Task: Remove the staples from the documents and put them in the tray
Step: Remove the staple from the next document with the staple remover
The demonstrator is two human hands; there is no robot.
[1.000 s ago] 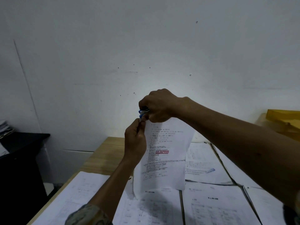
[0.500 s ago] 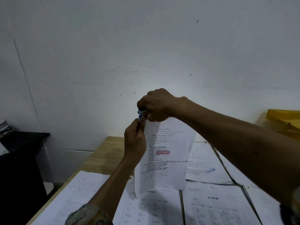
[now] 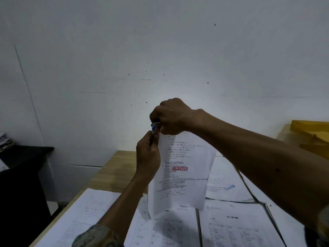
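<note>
My one head-worn camera looks forward, slightly down, toward the wall (image 3: pixel 160 50), close over the near desk (image 3: pixel 114 175) below it.

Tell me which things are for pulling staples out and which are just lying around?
For the job:
- stamped paper, held up in the air
- blue staple puller
- right hand, closed on the puller
- left hand, pinching the paper's top corner
- papers on the table
- yellow tray

Lying around:
- black desk
- paper pile on it
</note>
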